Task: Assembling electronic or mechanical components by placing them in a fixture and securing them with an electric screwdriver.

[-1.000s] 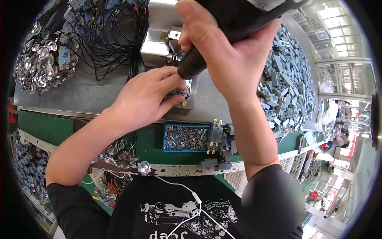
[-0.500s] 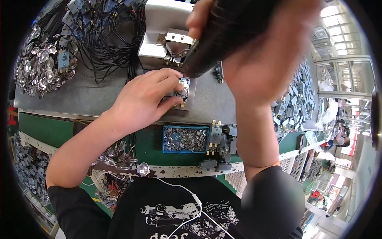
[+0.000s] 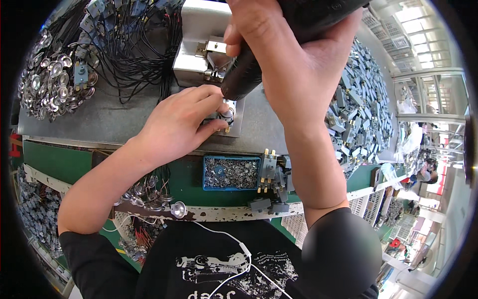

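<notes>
My right hand (image 3: 302, 67) is wrapped round a thick black electric screwdriver (image 3: 245, 72), its nose tilted down toward the left. Below that nose, my left hand (image 3: 177, 122) pinches a small silvery part with brass terminals (image 3: 228, 113) between thumb and fingers. The part rests on a metal plate (image 3: 238, 128) on the grey workbench, partly covered by my fingers. Whether the screwdriver's tip touches it is hidden. Just behind stands a metal fixture (image 3: 215, 47) with a bracket, partly covered by the tool.
A blue tray (image 3: 205, 174) of tiny metal pieces sits at the bench's front edge, beside several grey switch blocks (image 3: 269, 167). Black cables (image 3: 139, 60) and shiny round metal caps (image 3: 55, 82) heap up at left. More grey blocks (image 3: 358, 109) are piled at right.
My right hand and the screwdriver have moved left and slightly down, bringing the nose closer to my left hand. The left hand stays almost still on the part.
</notes>
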### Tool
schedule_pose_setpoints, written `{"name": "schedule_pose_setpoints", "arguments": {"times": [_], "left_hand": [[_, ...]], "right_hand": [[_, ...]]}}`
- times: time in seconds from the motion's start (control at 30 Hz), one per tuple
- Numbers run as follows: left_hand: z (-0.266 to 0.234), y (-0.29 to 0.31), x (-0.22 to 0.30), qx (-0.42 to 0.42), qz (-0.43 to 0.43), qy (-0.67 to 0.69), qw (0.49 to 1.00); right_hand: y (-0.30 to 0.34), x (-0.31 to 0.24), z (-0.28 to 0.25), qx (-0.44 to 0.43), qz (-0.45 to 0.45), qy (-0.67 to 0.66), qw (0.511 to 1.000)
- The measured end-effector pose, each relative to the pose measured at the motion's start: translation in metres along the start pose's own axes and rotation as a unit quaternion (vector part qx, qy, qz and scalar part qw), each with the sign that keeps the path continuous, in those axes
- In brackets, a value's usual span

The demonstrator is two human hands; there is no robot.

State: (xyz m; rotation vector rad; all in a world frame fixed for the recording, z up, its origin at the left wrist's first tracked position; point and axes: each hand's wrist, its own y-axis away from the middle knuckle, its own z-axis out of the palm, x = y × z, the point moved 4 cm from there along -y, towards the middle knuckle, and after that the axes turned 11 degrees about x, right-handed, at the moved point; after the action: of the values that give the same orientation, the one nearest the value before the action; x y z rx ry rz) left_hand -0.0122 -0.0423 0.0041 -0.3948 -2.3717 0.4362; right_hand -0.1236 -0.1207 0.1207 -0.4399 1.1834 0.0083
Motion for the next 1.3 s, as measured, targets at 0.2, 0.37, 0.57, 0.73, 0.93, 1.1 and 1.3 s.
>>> {"name": "schedule_pose_setpoints", "arguments": {"times": [0.2, 0.37, 0.57, 0.73, 0.93, 1.1, 1.3], "left_hand": [[0.001, -0.001, 0.001, -0.005, -0.012, 0.01, 1.0], [0.001, -0.001, 0.0, -0.015, -0.015, -0.005, 1.0], [0.001, 0.0, -0.001, -0.006, -0.018, 0.005, 1.0], [0.003, -0.002, 0.0, -0.007, -0.012, 0.008, 1.0], [0.001, -0.001, 0.0, 0.011, -0.004, 0.009, 1.0], [0.0, 0.001, -0.003, 0.004, -0.014, 0.025, 1.0], [0.0, 0.0, 0.001, 0.002, 0.002, 0.006, 1.0]], "right_hand": [[-0.024, 0.037, -0.009, -0.049, -0.158, -0.034, 0.986], [-0.035, 0.016, 0.005, -0.231, -0.47, 0.082, 0.848], [-0.013, 0.008, 0.014, -0.152, -0.126, 0.016, 0.98], [-0.029, 0.006, 0.012, -0.27, -0.408, 0.166, 0.856], [-0.007, 0.026, -0.033, -0.106, -0.109, -0.034, 0.988], [0.013, 0.002, -0.01, 0.054, 0.086, -0.064, 0.993], [0.012, 0.019, -0.02, -0.021, -0.017, -0.001, 1.0]]}}
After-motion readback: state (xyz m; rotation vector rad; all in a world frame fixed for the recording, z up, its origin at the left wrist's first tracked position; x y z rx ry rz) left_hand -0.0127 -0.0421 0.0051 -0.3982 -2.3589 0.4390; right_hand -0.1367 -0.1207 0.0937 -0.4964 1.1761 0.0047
